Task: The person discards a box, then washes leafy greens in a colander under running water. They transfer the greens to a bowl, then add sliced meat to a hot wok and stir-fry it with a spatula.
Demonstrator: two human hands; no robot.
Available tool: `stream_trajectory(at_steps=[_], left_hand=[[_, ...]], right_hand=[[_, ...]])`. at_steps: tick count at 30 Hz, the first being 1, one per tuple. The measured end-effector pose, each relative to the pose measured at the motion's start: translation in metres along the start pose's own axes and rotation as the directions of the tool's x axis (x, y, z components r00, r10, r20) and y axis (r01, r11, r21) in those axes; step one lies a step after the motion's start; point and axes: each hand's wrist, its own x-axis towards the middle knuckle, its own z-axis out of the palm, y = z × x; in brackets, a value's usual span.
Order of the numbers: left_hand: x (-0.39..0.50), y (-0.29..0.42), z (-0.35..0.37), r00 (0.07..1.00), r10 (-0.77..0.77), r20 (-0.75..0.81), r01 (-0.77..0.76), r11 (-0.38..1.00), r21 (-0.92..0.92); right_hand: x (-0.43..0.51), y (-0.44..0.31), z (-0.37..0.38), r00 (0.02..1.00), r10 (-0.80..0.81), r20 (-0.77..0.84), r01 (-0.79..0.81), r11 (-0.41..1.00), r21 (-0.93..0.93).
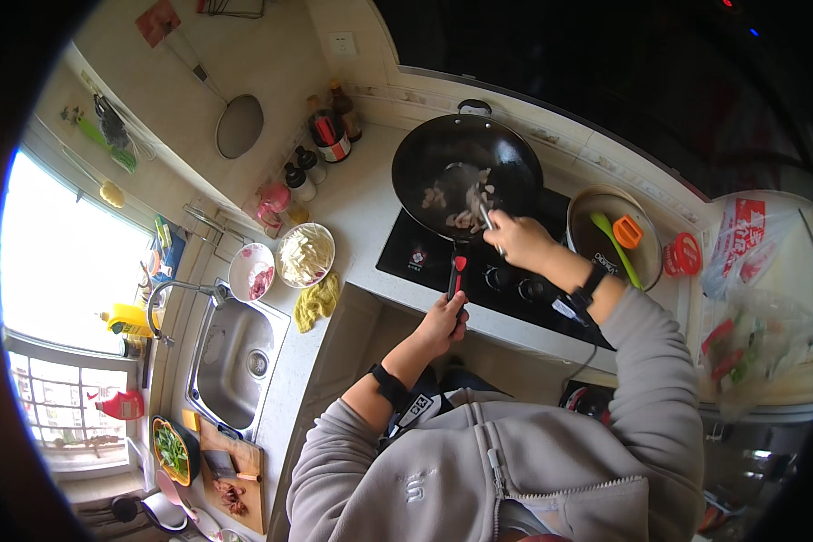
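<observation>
A black wok (508, 146) sits on the black glass cooktop (396, 247), with pieces of pale, cooked-looking meat (464, 220) in its bowl. My left hand (444, 322) is wrapped around the wok's black and red handle (457, 271). In my right hand (522, 240) is a metal-handled utensil (491, 220), reaching down into the wok among the meat. The utensil's working end is blurred and hard to make out. Just right of my right forearm stands a large pan (582, 210) with a lime-green spoon (613, 244) and an orange object (627, 232) on top.
Left of the cooktop are a bowl of pale strips (305, 254), a bowl with raw meat (261, 281) and a yellow cloth (316, 305). Sauce bottles (328, 132) stand in the corner. Beyond lie the sink (234, 359) and a cutting board (251, 501) with a cleaver (218, 464). Plastic bags (759, 339) lie at right.
</observation>
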Motion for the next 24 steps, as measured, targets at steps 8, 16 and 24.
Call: stream_trajectory(at_steps=[8, 16, 24], left_hand=[[-0.002, 0.006, -0.012, 1.0, 0.019, 0.003, -0.019, 0.998, 0.062], [0.004, 0.008, -0.021, 1.0, -0.023, -0.007, 0.024, 0.998, 0.056], [0.007, 0.009, -0.026, 0.993, -0.043, 0.111, 0.037, 0.998, 0.058]], right_hand=[[-0.042, -0.022, 0.004, 0.992, -0.06, -0.109, 0.073, 0.991, 0.113], [0.009, 0.009, -0.076, 0.991, -0.056, -0.122, 0.082, 0.972, 0.22], [0.026, -0.008, -0.056, 0.988, 0.064, 0.142, -0.085, 0.985, 0.151]])
